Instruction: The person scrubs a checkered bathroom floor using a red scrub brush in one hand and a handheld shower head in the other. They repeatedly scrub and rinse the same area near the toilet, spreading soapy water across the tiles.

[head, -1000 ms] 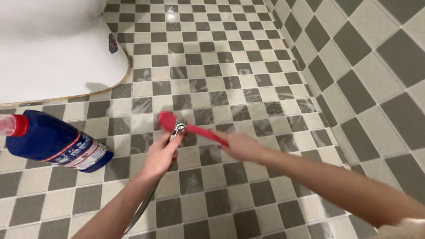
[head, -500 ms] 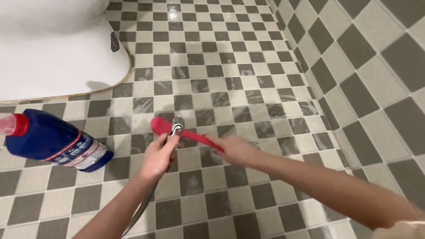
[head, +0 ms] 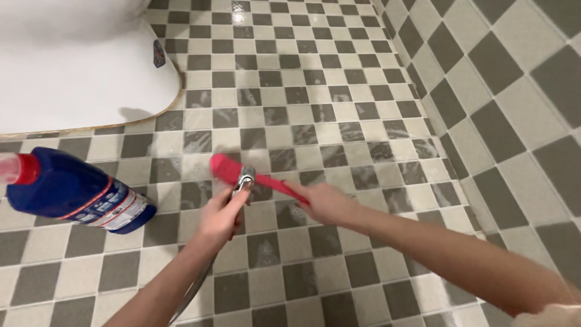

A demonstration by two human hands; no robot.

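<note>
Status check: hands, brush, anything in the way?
Left hand grips sprayer. Right hand grips red brush on wet tiles. Blue bottle left, clear of brush.

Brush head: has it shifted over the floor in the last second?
Yes, slightly. The brush head slid left then back right, seen against the bottle, and stays beside the sprayer.

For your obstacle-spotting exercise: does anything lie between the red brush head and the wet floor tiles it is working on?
Nothing visible does. The red brush, held by the right hand, meets the floor tiles directly; the left hand holds the metal sprayer just beside it.
</note>
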